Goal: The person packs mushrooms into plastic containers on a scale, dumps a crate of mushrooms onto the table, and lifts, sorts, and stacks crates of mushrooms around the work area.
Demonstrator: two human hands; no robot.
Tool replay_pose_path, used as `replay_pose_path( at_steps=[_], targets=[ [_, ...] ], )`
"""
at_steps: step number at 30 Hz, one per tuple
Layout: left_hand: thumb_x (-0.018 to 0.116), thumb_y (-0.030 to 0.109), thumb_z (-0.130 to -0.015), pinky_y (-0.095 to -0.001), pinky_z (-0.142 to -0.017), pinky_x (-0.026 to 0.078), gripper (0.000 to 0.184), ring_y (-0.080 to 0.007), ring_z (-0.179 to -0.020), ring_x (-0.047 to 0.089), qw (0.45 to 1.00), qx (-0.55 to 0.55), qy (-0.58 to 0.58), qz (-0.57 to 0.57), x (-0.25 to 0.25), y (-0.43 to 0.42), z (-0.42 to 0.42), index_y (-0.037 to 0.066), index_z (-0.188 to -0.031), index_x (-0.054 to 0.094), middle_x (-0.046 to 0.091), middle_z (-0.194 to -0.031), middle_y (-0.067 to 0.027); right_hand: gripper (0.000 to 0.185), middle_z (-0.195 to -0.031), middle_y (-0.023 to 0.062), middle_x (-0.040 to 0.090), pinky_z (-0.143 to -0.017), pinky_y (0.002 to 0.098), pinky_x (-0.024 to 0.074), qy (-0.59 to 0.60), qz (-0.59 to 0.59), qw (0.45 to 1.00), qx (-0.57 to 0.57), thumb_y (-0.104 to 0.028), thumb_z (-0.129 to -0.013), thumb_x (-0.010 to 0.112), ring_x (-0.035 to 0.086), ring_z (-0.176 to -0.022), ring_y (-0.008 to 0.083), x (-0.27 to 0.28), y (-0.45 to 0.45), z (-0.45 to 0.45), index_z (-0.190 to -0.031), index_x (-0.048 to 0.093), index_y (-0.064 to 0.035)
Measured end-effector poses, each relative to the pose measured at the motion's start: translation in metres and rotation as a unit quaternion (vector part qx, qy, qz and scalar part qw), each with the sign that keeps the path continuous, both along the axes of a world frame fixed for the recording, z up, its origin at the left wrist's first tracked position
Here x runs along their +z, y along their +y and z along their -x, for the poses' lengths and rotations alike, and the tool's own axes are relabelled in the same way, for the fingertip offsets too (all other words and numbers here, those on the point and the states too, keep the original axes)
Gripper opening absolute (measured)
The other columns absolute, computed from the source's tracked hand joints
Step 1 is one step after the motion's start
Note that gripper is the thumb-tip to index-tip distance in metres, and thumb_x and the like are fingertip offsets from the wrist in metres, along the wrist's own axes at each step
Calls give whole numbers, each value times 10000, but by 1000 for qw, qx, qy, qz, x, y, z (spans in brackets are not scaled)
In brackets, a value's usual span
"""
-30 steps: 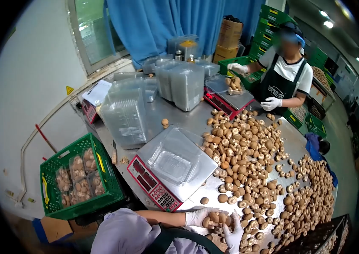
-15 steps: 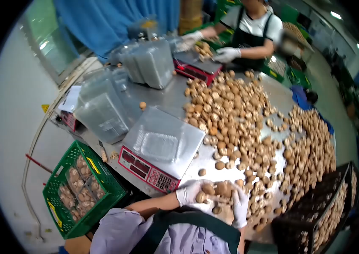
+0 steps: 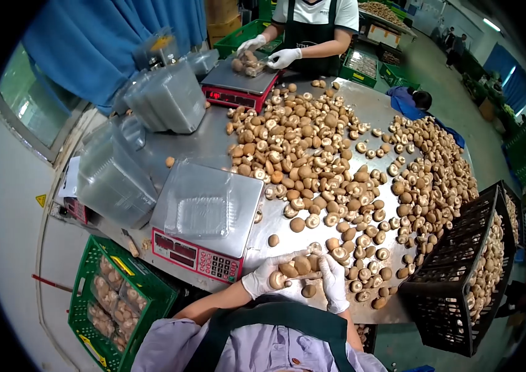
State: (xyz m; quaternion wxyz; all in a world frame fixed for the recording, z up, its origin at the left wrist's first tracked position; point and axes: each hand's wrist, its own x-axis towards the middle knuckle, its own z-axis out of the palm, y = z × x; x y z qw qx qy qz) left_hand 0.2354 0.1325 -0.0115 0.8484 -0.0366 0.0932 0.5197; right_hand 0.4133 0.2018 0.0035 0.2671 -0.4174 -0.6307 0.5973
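Between the gloved hands [image 3: 261,277] [image 3: 333,284] sit several brown mushrooms [image 3: 302,265].

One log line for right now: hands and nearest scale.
left hand: holding mushrooms; right hand: against same mushrooms; plastic tray: on near scale; loose mushrooms: spread over table; near green crate: packed mushrooms inside

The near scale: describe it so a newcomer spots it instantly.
Find the metal table, then its near edge by the wearer's left hand. The near scale sits there, with a red-edged panel. Its clear tray is bare; the far scale carries mushrooms.
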Motion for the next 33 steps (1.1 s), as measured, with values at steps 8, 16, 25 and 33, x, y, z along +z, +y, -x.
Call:
replay_pose_path(
  at_steps=[8, 16, 25, 33],
  targets=[
    [428, 252, -904, -274, -644, 510, 384, -217, -1026, 577, 989, -7, 145, 29, 5, -4, 16, 65, -1238, 447, 543, -1167, -99, 345, -1114, 57, 614, -867, 248, 424, 88, 77, 993, -12, -242, -962, 445, 550, -1019, 122, 7, 2, 1, -1194, 564, -15],
    [564, 231, -709, -409, -718, 565, 441, -322, -1005, 584, 843, 256, 468, -65, 86, -20, 114, 9, -1086, 503, 455, -1253, -229, 284, -1041, 48, 625, -805, 235, 451, 73, 112, 990, -55, -176, -934, 511, 560, -919, 100, -10, 10, -16, -1142, 592, -1],
    [684, 195, -688, -423, -951, 374, 335, -327, -1100, 508, 154, 172, 972, -54, 49, -40, 171, 82, -998, 626, 624, -1020, -96, 247, -933, 41, 653, -737, 227, 466, -20, -20, 996, -83, -144, -918, 510, 574, -810, 82, -15, 45, -25, -1092, 618, -5],
    [646, 43, -705, -384, -835, 437, 175, -288, -936, 586, 129, 322, 935, -71, 53, -18, 133, 35, -877, 614, 625, -908, -119, 242, -905, 83, 680, -756, 262, 475, -144, -143, 967, -153, -148, -859, 569, 624, -838, 142, -24, 172, -27, -1048, 640, -14]
  ],
)
